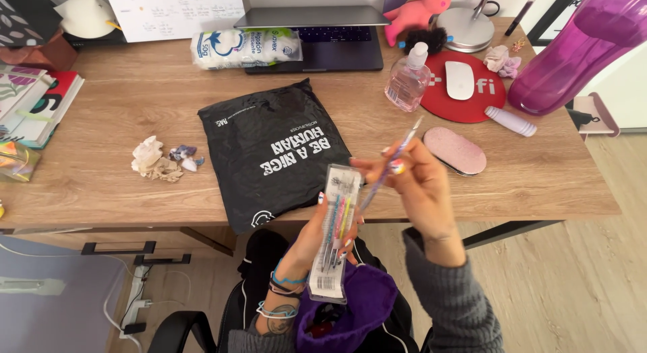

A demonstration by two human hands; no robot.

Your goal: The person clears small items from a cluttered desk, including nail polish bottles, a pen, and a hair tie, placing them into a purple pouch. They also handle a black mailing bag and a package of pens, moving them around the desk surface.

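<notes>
Clear pen pack (335, 231) in left hand (317, 235)

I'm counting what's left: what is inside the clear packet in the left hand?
The clear packet in the left hand holds several thin pen-like tools, blue, pink and yellow. The label and fingers cover its lower end. The right hand holds one tool outside it.

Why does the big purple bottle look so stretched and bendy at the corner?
Head view: the wide lens warps the edges, so the purple bottle leans and stretches; soft, even daylight; the thin tool in the right hand looks slightly blurred.
</notes>
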